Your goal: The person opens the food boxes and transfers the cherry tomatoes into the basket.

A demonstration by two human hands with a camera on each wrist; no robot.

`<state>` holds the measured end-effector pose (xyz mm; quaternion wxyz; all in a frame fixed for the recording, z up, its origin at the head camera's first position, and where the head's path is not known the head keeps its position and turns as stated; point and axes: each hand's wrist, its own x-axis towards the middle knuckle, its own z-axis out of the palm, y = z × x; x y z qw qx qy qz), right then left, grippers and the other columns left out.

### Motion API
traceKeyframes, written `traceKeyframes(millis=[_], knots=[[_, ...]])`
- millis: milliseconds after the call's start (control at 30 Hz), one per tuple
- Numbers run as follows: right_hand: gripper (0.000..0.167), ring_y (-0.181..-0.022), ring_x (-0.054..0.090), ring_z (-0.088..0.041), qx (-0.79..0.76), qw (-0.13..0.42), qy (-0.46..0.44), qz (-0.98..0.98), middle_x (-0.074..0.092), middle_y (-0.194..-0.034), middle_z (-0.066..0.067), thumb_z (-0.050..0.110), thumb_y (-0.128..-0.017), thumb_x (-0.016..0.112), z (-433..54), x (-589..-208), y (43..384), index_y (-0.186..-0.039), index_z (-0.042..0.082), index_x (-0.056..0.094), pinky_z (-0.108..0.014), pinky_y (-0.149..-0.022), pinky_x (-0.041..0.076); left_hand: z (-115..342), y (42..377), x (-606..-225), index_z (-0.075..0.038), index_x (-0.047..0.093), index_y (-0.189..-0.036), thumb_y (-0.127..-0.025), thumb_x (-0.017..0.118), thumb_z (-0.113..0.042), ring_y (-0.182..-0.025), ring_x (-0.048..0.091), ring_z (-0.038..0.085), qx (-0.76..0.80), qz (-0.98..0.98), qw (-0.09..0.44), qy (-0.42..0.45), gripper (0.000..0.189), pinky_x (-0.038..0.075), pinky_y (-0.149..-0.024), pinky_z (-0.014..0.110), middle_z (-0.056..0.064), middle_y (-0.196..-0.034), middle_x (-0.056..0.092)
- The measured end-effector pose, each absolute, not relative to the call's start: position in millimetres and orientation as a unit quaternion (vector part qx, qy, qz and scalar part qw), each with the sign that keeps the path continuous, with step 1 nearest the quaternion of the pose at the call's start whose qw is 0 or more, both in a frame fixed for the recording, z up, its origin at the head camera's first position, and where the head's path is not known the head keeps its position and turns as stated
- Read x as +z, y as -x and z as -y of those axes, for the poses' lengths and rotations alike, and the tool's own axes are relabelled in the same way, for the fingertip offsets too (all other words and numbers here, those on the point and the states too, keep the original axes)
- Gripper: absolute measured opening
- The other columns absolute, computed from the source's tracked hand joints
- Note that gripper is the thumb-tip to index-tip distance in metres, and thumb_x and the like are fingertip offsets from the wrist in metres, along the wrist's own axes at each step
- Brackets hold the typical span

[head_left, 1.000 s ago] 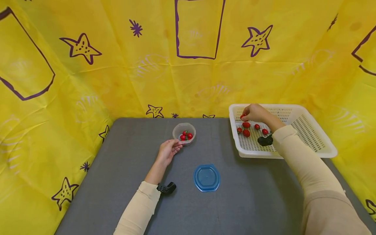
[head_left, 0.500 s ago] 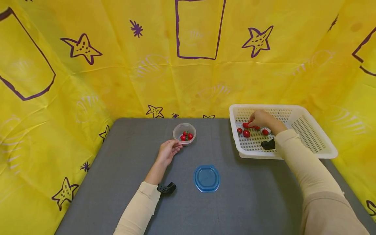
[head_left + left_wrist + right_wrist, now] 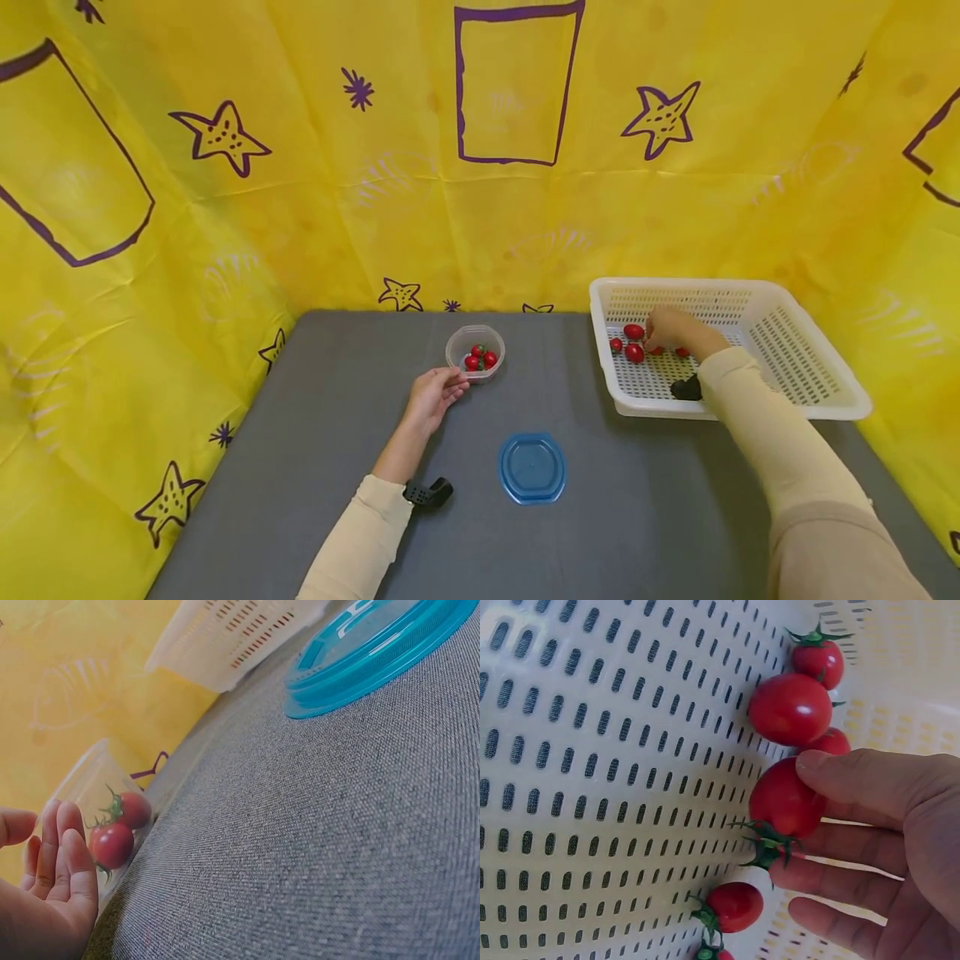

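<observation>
Thumb and fingers of the right hand (image 3: 922, 840) pinch a red tomato (image 3: 780, 795), down inside the white basket (image 3: 641, 406), with other tomatoes (image 3: 790, 711) on either side! Over at the left hand (image 3: 435, 396), fingers loosely extended, tips touching the clear cup (image 3: 459, 343), small tomatoes (image 3: 490, 359) sitting inside. Blue lid (image 3: 532, 468) flat on the grey tabletop (image 3: 600, 533), nearer the person; yellow cloth (image 3: 322, 208) hanging behind.
</observation>
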<state>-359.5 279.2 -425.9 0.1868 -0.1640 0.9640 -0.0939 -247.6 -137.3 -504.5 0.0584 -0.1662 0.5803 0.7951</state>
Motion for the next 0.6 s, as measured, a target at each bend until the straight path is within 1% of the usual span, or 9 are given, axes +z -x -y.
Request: traceKeyframes(millis=[100, 233, 333, 467, 600], knots=[[0.013, -0.071, 0.054, -0.022, -0.100, 0.203, 0.146, -0.963, 0.063, -0.076, -0.011, 0.012, -0.083, 0.071, -278, -428, 360, -0.082, -0.001, 0.068, -0.032, -0.065, 0.046, 136, 247, -505, -0.003, 0.057, -0.098, -0.097, 0.057, -0.012, -0.068, 0.066, 0.009, 0.796, -0.581, 0.053, 0.164, 0.010, 0.054, -0.067, 0.020, -0.003, -0.073, 0.068], [0.017, -0.076, 0.056, -0.026, -0.100, 0.210, 0.132, -0.964, 0.064, -0.081, -0.013, 0.012, -0.085, 0.069, -278, -428, 361, -0.091, -0.004, 0.067, -0.036, -0.070, 0.049, 136, 247, -503, -0.003, 0.058, -0.097, -0.097, 0.057, -0.012, -0.068, 0.066, 0.009, 0.796, -0.581, 0.051, 0.161, 0.010, 0.055, -0.068, 0.019, -0.003, -0.074, 0.067], [0.018, -0.078, 0.057, -0.026, -0.092, 0.196, 0.144, -0.966, 0.064, -0.081, -0.012, 0.013, -0.085, 0.068, -279, -425, 361, -0.091, -0.004, 0.067, -0.040, -0.074, 0.050, 137, 247, -503, -0.003, 0.058, -0.097, -0.097, 0.056, -0.012, -0.068, 0.067, 0.009, 0.796, -0.581, 0.053, 0.163, 0.009, 0.055, -0.067, 0.019, -0.003, -0.074, 0.068], [0.017, -0.073, 0.056, -0.023, -0.095, 0.180, 0.163, -0.965, 0.065, -0.079, -0.014, 0.013, -0.085, 0.067, -278, -417, 362, -0.087, -0.003, 0.068, -0.039, -0.071, 0.049, 136, 247, -503, -0.002, 0.058, -0.099, -0.097, 0.055, -0.011, -0.068, 0.066, 0.008, 0.796, -0.580, 0.055, 0.165, 0.010, 0.054, -0.067, 0.019, -0.003, -0.073, 0.067], [0.020, -0.071, 0.058, -0.023, -0.110, 0.171, 0.172, -0.964, 0.067, -0.082, -0.019, 0.013, -0.088, 0.065, -274, -406, 362, -0.091, -0.006, 0.068, -0.041, -0.071, 0.051, 136, 246, -502, -0.001, 0.057, -0.100, -0.098, 0.055, -0.011, -0.068, 0.066, 0.008, 0.796, -0.579, 0.056, 0.166, 0.010, 0.054, -0.067, 0.019, -0.004, -0.073, 0.067]])
